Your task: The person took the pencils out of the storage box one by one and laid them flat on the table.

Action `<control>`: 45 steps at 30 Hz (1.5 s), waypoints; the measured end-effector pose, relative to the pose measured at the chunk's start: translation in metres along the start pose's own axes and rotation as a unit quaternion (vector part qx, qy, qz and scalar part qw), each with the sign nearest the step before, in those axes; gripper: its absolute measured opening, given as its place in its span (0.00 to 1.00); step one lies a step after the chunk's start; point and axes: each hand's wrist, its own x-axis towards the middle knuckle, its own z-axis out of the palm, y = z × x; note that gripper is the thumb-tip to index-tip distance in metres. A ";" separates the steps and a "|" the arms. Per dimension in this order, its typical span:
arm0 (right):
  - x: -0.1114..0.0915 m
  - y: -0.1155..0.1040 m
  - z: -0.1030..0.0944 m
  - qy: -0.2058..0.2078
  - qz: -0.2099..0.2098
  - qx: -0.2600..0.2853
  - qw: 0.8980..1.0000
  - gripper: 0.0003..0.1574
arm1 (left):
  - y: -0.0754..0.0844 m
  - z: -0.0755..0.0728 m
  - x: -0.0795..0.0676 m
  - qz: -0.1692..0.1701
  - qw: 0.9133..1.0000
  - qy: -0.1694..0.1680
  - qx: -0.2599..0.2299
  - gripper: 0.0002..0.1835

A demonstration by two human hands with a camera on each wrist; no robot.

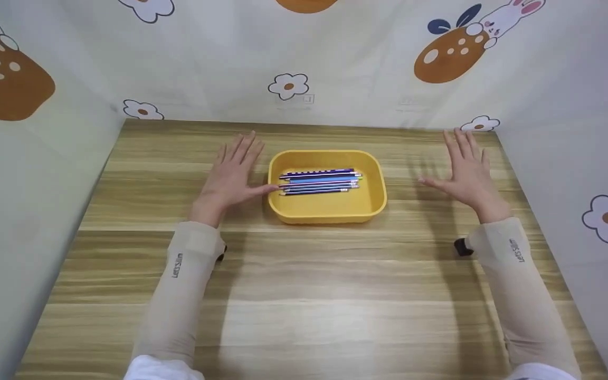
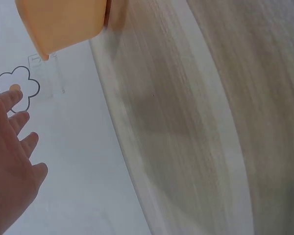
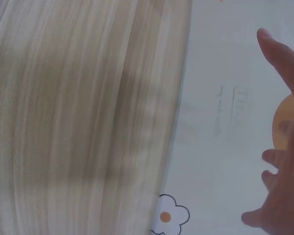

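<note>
A yellow rectangular tray (image 1: pixel 330 212) with rounded corners stands on the table toward the back. Several pencils (image 1: pixel 320 182) in blue, purple and pink lie side by side in it, towards its left part. My left hand (image 1: pixel 233 177) is spread beside the tray's left side, its thumb tip overlapping the rim in the head view. In the left wrist view the tray's side (image 2: pixel 63 24) shows at the top, apart from the fingers. My right hand (image 1: pixel 467 177) is held out to the right of the tray, fingers spread, holding nothing.
The wood-grain table (image 1: pixel 304 295) is bounded at the back and both sides by white cloth walls (image 1: pixel 219 68) printed with flowers and rabbits. A small black piece (image 1: pixel 463 247) sits at the right wrist. Both forearms wear beige sleeves (image 1: pixel 177 295).
</note>
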 end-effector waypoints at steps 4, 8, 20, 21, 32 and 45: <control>0.001 0.001 0.001 0.020 -0.012 -0.002 1.000 0.72 | 0.001 0.002 0.000 0.010 1.000 -0.008 -0.009 0.58; 0.002 0.002 0.003 0.025 -0.021 -0.001 0.999 0.73 | 0.002 0.004 0.000 0.026 0.999 -0.016 -0.030 0.57; 0.001 0.003 0.008 0.025 -0.027 0.012 0.999 0.73 | 0.011 0.014 0.000 0.046 0.995 -0.048 -0.068 0.59; 0.001 0.003 0.008 0.023 -0.026 0.015 0.999 0.73 | 0.012 0.015 0.000 0.044 0.995 -0.051 -0.070 0.59; 0.001 -0.002 0.013 0.013 -0.024 0.022 0.999 0.74 | 0.018 0.024 0.001 0.035 0.994 -0.074 -0.066 0.64; 0.003 -0.011 0.016 0.011 -0.043 0.041 0.998 0.73 | 0.019 0.024 0.001 0.032 0.994 -0.086 -0.055 0.69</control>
